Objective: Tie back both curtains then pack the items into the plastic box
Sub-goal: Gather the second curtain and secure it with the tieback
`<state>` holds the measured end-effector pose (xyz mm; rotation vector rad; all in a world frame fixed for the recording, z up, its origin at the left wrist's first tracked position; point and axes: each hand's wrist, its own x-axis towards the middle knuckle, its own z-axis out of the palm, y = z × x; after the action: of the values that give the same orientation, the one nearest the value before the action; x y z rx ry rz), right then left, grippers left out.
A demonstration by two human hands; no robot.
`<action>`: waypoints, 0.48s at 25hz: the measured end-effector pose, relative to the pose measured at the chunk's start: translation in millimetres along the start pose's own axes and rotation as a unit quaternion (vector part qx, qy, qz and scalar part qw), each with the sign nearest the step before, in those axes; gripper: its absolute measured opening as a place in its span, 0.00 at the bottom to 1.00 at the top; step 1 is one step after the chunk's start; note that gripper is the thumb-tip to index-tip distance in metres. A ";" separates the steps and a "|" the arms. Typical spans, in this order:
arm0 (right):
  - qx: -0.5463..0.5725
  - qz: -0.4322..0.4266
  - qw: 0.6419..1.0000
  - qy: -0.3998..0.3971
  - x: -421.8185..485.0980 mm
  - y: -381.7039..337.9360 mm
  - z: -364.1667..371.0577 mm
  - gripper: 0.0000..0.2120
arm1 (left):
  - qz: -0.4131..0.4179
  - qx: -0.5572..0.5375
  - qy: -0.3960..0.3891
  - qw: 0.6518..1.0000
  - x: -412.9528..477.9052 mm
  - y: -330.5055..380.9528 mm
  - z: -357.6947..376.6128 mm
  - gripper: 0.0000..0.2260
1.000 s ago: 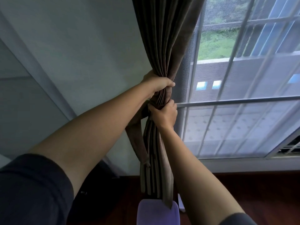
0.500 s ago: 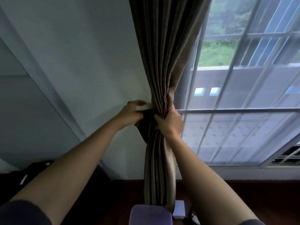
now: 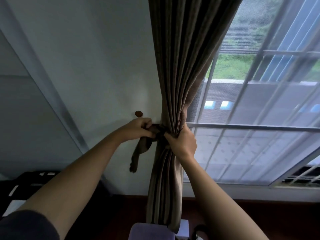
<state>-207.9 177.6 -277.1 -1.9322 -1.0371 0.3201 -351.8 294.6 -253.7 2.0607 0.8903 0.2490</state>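
The curtain (image 3: 174,84), long axis vertical, is gathered by the gripping right hand (image 3: 181,141). The left hand (image 3: 138,129) pinches the tieback (image 3: 141,149), loose end dangling. A round wall knob (image 3: 138,113) sits just above the left hand.

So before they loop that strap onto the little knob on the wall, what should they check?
1. Curtain gathered into one bundle: ok, the right hand grips the folds tight.
2. Tie-back strap firmly held: ok, the left hand pinches it just left of the bundle.
3. Strap passes all the way round the bundle: cannot tell, the far side is hidden behind the folds and the right hand.
4. Wall knob free to take the strap: ok, nothing hangs on it, and it sits just above the left hand.
5. Strap end secured: not ok, one end dangles loose below the left hand.
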 end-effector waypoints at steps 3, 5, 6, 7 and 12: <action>-0.003 -0.004 1.000 -0.001 -0.5 1.0 -0.4 0.28 | 0.024 0.125 0.077 0.989 4.1 -1.9 -22.3 0.09; 0.003 0.002 1.000 -0.003 -0.8 0.9 0.8 0.27 | 0.072 0.188 0.201 0.959 11.0 1.8 -26.1 0.06; 0.010 0.005 1.000 -0.004 -0.9 0.5 0.9 0.27 | 0.092 0.194 0.245 0.946 14.0 7.2 -22.1 0.06; 0.016 0.007 1.000 -0.004 -1.0 0.8 0.9 0.26 | 0.102 0.186 0.272 0.939 17.0 12.2 -13.0 0.07; 0.046 -0.010 0.999 -0.022 -6.7 5.4 -3.8 0.25 | 0.064 -0.033 0.304 0.950 20.6 16.6 38.1 0.08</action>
<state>-207.0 168.9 -280.5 -1.8399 -1.0509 0.3935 -310.6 278.0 -267.1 2.0056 1.0837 1.0111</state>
